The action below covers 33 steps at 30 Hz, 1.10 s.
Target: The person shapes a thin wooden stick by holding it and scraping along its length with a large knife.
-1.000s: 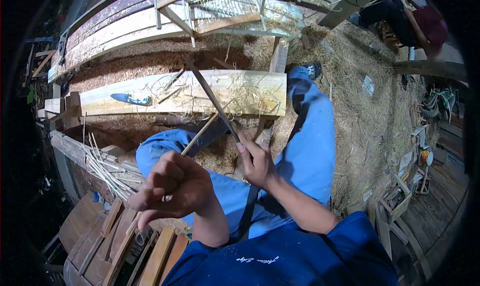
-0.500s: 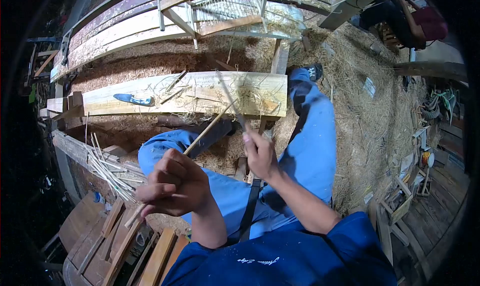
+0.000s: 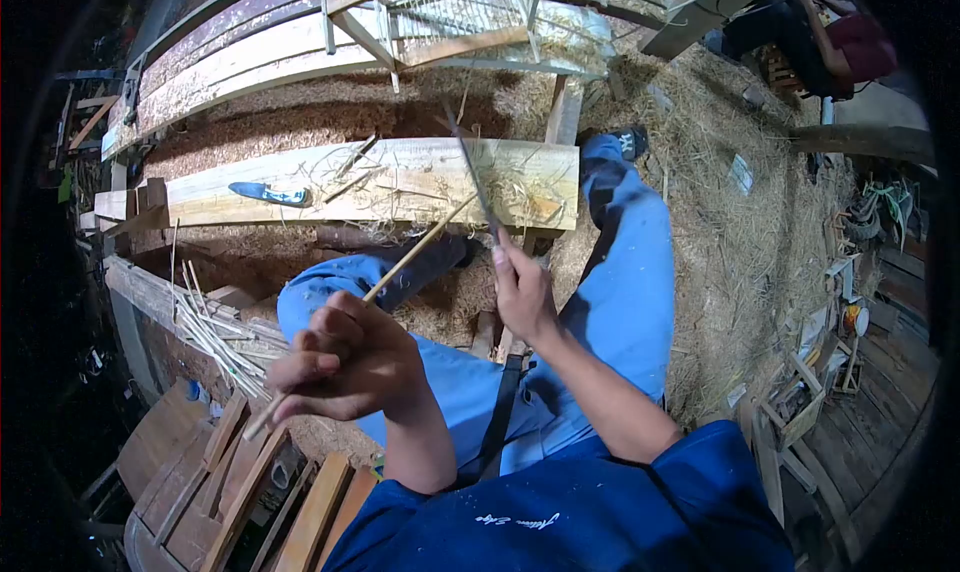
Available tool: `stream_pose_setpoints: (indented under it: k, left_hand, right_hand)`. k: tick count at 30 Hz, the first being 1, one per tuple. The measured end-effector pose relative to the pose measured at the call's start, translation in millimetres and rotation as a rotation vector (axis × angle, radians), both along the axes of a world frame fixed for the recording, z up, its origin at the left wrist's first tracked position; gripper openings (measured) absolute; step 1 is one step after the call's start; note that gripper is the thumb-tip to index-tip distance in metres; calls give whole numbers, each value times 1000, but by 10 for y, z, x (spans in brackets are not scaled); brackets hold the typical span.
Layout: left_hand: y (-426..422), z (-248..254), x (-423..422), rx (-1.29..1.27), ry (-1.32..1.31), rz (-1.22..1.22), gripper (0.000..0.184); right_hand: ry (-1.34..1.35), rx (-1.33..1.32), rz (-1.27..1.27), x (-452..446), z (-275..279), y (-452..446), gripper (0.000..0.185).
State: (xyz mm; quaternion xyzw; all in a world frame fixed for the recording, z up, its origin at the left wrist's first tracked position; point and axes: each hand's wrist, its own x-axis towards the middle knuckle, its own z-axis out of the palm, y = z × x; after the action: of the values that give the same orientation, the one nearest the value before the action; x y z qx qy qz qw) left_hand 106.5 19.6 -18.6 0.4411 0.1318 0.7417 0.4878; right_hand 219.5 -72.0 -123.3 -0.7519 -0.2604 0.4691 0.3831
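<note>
My left hand point(image 3: 350, 367) is wrapped round a thin, pale wooden stick point(image 3: 420, 244), which slants from below the fist up toward the plank point(image 3: 400, 194). My right hand point(image 3: 523, 290) grips the lower end of a long, narrow dark-bladed knife point(image 3: 470, 167). Its blade points up and away over the plank and passes beside the stick's far end; whether the two touch, I cannot tell. Thin shavings lie scattered on the plank, and a blue knife point(image 3: 268, 194) rests at its left part.
A bundle of thin sticks point(image 3: 225, 347) lies at the left. Beyond the plank stands a wooden frame with thin slats point(image 3: 460, 47) on a long bench point(image 3: 240, 72). Boards point(image 3: 315, 512) lean at lower left. Shavings cover the floor point(image 3: 740, 262). Another person point(image 3: 850, 57) sits at upper right.
My right hand has shifted slightly right, and the knife's blade has moved a little up and to the right. The stick in my left hand has slid slightly down and left.
</note>
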Motion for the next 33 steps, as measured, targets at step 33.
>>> stream_pose_setpoints:
  k: [33]
  left_hand:
    - [339, 193, -1426, -467, -495, 269, 30]
  right_hand:
    - [281, 339, -339, 40, 410, 10, 24]
